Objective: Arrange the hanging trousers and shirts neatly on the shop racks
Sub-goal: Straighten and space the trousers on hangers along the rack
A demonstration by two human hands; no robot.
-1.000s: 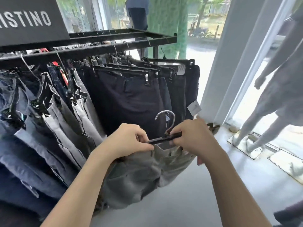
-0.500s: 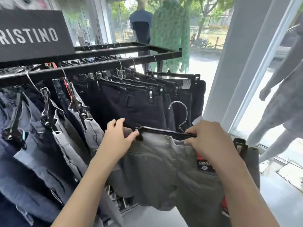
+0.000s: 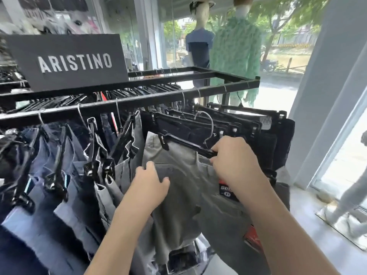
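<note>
Below the black rack (image 3: 139,100), grey shorts (image 3: 182,187) are up in front of me, not yet hung.

Soft, light cloth, I'd say: it droops and folds, so all the stiffness is in the clip hanger (image 3: 186,143), and that bar is the place to hold. My right hand (image 3: 236,159) grips the bar at its right end, just above the size tag (image 3: 226,190). My left hand (image 3: 151,183) lies lower, loose fingers laid against the fabric, steadying it. The wire hook (image 3: 208,124) stands free beneath the rail, just in front of the dark trousers (image 3: 198,133). Those clips could slip if I tug.
</note>
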